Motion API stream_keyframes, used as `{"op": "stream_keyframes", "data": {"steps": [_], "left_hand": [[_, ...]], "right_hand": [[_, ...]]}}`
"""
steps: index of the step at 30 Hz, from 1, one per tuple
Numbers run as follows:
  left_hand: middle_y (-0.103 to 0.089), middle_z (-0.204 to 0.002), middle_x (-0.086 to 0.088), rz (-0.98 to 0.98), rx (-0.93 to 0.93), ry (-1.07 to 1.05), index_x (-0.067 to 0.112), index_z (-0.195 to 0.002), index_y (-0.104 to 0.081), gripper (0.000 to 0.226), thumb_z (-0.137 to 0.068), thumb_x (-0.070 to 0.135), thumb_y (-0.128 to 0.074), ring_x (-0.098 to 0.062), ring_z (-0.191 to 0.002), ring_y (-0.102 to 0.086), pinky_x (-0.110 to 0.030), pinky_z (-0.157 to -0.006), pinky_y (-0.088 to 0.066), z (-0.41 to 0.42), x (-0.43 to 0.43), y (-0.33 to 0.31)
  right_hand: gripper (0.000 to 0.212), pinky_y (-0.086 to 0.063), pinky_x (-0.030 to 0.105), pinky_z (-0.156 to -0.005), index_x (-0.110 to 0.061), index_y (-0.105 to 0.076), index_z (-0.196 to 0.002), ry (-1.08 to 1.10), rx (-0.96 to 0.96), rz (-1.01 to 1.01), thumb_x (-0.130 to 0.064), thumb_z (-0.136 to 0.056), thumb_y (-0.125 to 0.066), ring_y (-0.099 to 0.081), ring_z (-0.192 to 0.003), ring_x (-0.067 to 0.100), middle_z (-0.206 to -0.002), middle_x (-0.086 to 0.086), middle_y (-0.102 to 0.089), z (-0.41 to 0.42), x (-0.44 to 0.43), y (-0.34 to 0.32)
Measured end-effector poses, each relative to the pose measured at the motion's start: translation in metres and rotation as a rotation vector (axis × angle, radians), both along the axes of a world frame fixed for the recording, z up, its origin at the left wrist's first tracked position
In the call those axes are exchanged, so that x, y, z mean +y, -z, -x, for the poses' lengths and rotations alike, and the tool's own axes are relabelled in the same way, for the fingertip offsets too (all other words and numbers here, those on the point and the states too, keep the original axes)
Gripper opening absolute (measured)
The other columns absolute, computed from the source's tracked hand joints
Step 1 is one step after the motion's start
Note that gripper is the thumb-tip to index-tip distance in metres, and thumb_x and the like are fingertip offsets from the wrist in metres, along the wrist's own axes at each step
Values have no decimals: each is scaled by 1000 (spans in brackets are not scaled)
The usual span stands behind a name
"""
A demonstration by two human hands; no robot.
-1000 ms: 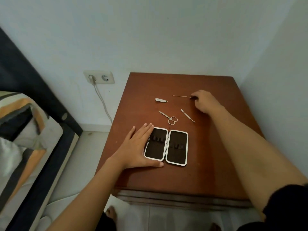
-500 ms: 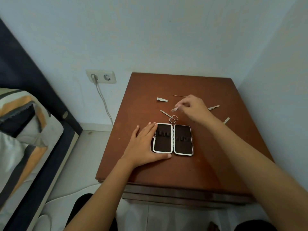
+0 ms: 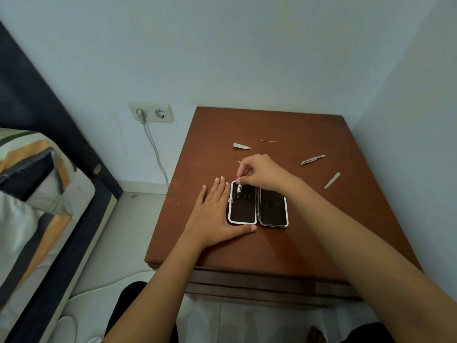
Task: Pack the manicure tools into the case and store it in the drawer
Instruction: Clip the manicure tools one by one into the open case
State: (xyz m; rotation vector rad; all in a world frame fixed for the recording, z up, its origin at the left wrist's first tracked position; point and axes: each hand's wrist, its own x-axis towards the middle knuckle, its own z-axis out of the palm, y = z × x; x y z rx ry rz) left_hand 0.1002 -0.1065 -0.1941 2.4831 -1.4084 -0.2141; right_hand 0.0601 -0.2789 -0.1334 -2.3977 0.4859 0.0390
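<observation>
An open manicure case (image 3: pixel 258 214) with dark lining and a silver rim lies flat on the brown nightstand (image 3: pixel 284 243). My left hand (image 3: pixel 215 214) rests flat against the case's left edge, thumb along its front. My right hand (image 3: pixel 259 173) pinches a thin metal tool (image 3: pixel 239 188) whose tip sits in the loops of the case's left half. Loose on the tabletop lie a nail clipper (image 3: pixel 241 146), a thin pick (image 3: pixel 267 141), tweezers (image 3: pixel 312 159) and a small file (image 3: pixel 332 180). The scissors are mostly hidden behind my right hand.
The nightstand stands in a corner, walls behind and to the right. A wall socket (image 3: pixel 150 112) with a white cable (image 3: pixel 155 152) is at the left. A bed (image 3: pixel 37 194) with a dark frame runs along the left side. Drawer fronts (image 3: pixel 259 283) show below the tabletop's front edge.
My right hand picked up a thin tool near the scissors and carried it down to the case's left half. The left hand stayed on the case.
</observation>
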Motion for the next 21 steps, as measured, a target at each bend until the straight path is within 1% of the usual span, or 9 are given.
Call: {"op": "stream_keyframes", "data": {"steps": [3,5,8,12,14,15,17,19,21], "left_hand": [[7,-159,-4,-16,-15,-11,14,-150,4,124,-59,91,-30,-12,-144,15,-36,-116,13,0,-2,-4],[9,-159,-4,-14,-23,-9,15,-150,5,124,-59,91,-28,-12,-144,16,-35,-115,14,2,-2,-8],[9,-159,-3,-3,-38,-11,16,-151,5,125,-57,93,-25,-11,-144,17,-35,-116,13,7,1,-14],[9,-159,-3,18,-27,-17,14,-149,6,127,-56,93,-30,-10,-143,18,-36,-116,13,21,12,-24],[9,-159,-3,24,-32,-14,13,-149,6,126,-57,92,-31,-10,-143,18,-36,-116,12,28,19,-26],[10,-159,-3,27,-35,-13,14,-149,6,126,-58,92,-31,-10,-143,18,-36,-117,12,31,21,-27],[10,-159,-3,30,-43,-6,14,-149,6,127,-57,93,-29,-10,-143,19,-36,-117,12,36,23,-29],[11,-159,-2,36,-45,4,14,-149,7,126,-57,93,-29,-10,-143,20,-37,-117,11,39,23,-32],[11,-159,-2,48,-42,13,15,-149,7,126,-57,93,-29,-10,-143,19,-36,-117,11,42,22,-33]], "right_hand": [[6,-41,6,-60,-14,-73,-81,-60,35,114,-17,-77,-72,-57,-75,8,-80,0,-68,1,4,-5],[5,-40,4,-58,-15,-74,-81,-99,37,152,-17,-78,-71,-57,-77,8,-82,-1,-68,6,7,-9],[6,-45,18,-71,-17,-75,-81,-144,26,95,-15,-77,-71,-59,-77,6,-83,-1,-69,15,4,-17],[13,-46,8,-72,-13,-73,-86,75,-220,28,-9,-82,-62,-63,-83,11,-92,4,-72,7,-9,-25],[20,-48,22,-89,-13,-70,-99,186,-292,59,-9,-84,-57,-62,-98,18,-106,7,-69,-5,-17,-22],[25,-44,31,-99,-14,-67,-108,197,-276,91,-9,-86,-54,-58,-109,21,-116,7,-66,-11,-20,-20],[34,-33,36,-110,-14,-58,-122,164,-191,157,-9,-89,-49,-46,-126,24,-133,8,-56,-22,-23,-18],[39,-31,36,-111,-14,-53,-128,115,-126,215,-8,-90,-46,-42,-131,26,-138,9,-51,-27,-23,-16],[37,-38,41,-107,-14,-57,-125,103,-113,298,-7,-91,-45,-47,-125,29,-133,11,-55,-29,-23,-13]]}}
